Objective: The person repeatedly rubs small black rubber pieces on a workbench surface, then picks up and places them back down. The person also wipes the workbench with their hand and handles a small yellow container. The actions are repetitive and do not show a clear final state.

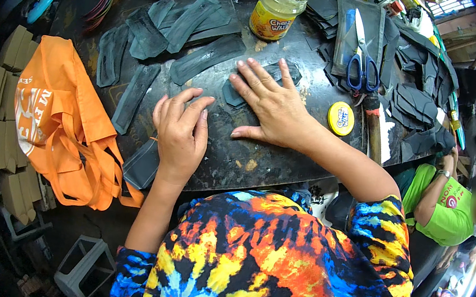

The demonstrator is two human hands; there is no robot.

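My right hand (270,102) lies flat with spread fingers on a dark, strap-shaped piece (232,94); its ends show past my fingers and its middle is hidden. To the left, my left hand (182,119) hovers at the table's near side, fingers loosely bent and apart, with nothing visible in it. Just beyond it is another long dark piece (206,60), and several similar grey-black pieces (145,33) overlap farther left. A narrow dark piece (134,100) lies left of my left hand. Near its wrist sits a banded stack of dark pieces (142,163).
An open glass jar (277,11) stands at the far middle, its yellow lid (341,118) right of my right hand. Scissors (360,50) and a wooden-handled tool (373,129) lie to the right. An orange bag (58,91) hangs left. A person in green (445,203) sits at right.
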